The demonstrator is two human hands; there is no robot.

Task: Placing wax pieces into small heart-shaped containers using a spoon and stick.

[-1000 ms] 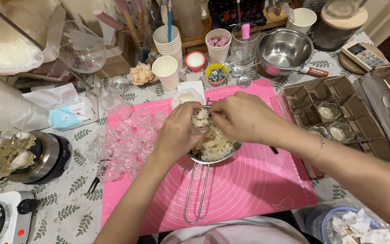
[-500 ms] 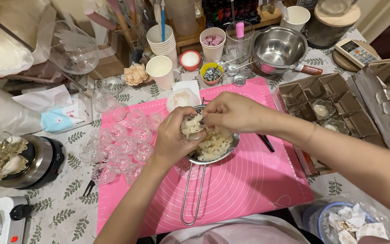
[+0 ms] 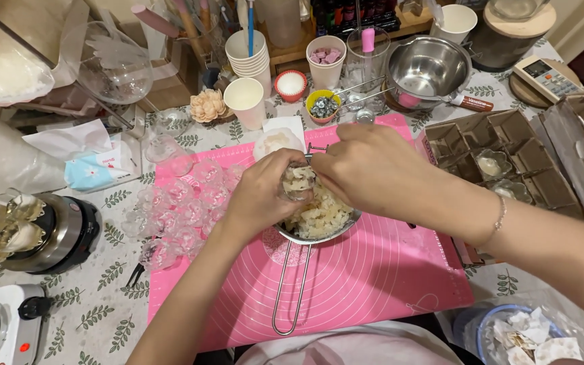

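Note:
My left hand holds a small clear glass cup filled with pale wax-like flakes, just above a small metal pan with a long wire handle. The pan holds a heap of the same whitish flakes. My right hand is over the cup, fingertips pinched at its rim, pressing flakes into it. Both hands are above the pink silicone mat.
Several empty clear glass cups lie left on the mat. A cardboard divider box stands right, a steel bowl and paper cups behind, a small round heater and a white hot plate at left.
The view shifted slightly. My hands stay over the pan; the left hand has lifted the glass cup a little and the right fingers have closed in on its rim.

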